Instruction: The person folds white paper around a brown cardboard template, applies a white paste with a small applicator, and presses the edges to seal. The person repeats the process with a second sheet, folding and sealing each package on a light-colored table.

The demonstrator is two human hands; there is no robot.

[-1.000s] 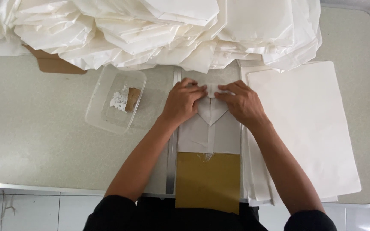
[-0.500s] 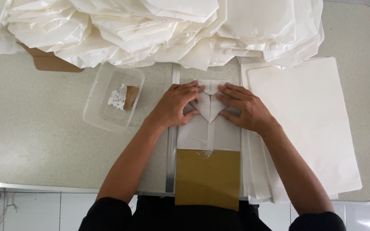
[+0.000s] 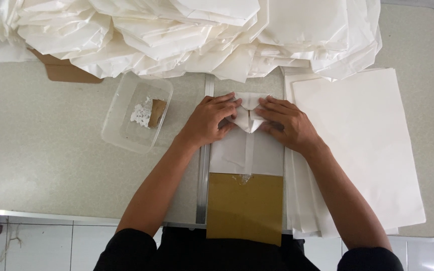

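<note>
Both hands are staying flat on the paper bag [image 3: 247, 150]: left hand [image 3: 208, 120] and right hand [image 3: 286, 124] equally near, pressing the folded flap [image 3: 248, 116], bag's length running toward me.

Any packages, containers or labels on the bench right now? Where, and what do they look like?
Clear plastic tub: left of the left hand, rectangular, rounded corners, holding white and brown bits.
Paper bags: white heap along the far edge.
No labels, signs or screens in view.

White folded paper bag [image 3: 247, 150], mustard-brown board [image 3: 244, 207], clear container [image 3: 135, 118], speckled grey table [image 3: 41, 150].
</note>
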